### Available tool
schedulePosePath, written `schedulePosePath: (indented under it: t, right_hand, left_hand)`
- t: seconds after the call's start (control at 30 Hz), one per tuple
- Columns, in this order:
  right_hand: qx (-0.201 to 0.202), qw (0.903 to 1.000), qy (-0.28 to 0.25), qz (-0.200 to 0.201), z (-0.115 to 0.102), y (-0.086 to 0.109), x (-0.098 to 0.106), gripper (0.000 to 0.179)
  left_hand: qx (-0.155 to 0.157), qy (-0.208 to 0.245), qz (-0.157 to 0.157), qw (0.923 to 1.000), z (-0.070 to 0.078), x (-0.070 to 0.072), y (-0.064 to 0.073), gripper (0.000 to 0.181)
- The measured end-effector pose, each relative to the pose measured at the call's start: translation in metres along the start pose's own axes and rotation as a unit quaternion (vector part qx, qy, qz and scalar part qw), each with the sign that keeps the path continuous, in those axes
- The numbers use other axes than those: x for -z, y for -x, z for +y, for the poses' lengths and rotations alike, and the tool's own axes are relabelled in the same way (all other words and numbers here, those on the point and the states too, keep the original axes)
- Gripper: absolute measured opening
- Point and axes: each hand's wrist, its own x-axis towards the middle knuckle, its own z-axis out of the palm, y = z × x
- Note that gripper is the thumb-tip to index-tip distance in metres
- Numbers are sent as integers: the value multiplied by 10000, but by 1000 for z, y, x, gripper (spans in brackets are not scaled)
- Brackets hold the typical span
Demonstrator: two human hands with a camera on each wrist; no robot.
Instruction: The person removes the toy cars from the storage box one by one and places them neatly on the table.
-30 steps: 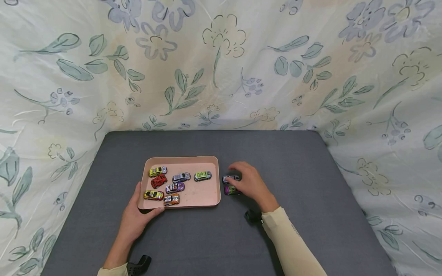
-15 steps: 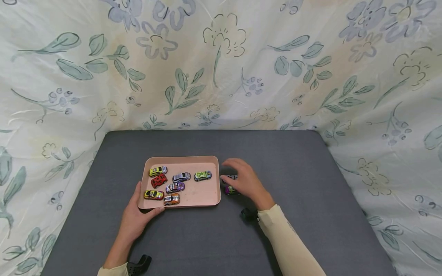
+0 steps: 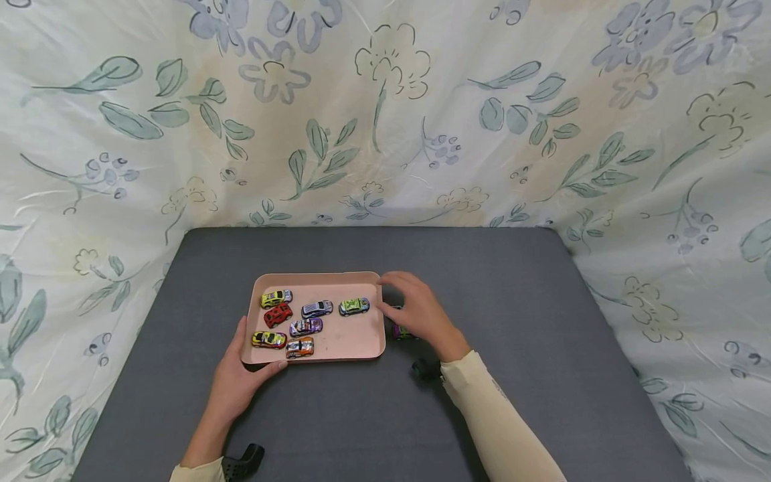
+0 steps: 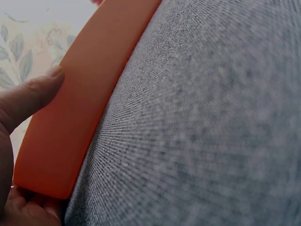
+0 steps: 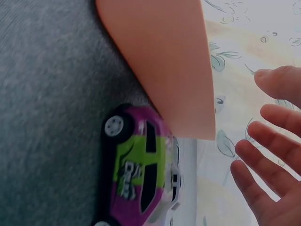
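Note:
In the head view, my left hand [image 3: 235, 385] holds the near left corner of a pink tray [image 3: 349, 345]. Its thumb [image 4: 44, 87] presses the tray's near side, with other fingers curled at the end wall. My right hand [image 3: 421, 311] hovers over the tray's right rim, fingers spread and nothing between them. Below it on the table, a purple and green toy car [image 5: 129, 174] stands close to the tray wall. Part of a silver toy car [image 5: 175, 186] shows behind that one; the hand mostly hides it in the head view.
Several toy cars sit in the tray, among them a red one [image 3: 278, 314], an orange one [image 3: 300, 347] and a lime green one [image 3: 354, 306] nearest the right hand. Dark grey cloth covers the table [image 3: 482, 268]. A floral curtain [image 3: 397, 181] hangs behind it.
My right hand has moved left from above the two toy cars on the table to the tray's right rim. The left hand, the tray and the cars inside stay put.

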Motion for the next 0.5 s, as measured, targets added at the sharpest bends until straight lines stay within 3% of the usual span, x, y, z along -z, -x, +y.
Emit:
schedulePosePath:
  t: [0.5]
  right_hand:
    - [16,9997,-43,-230,-9,-12,-7,40]
  left_hand:
    - [-20,0,-37,10000,2,2,2,126]
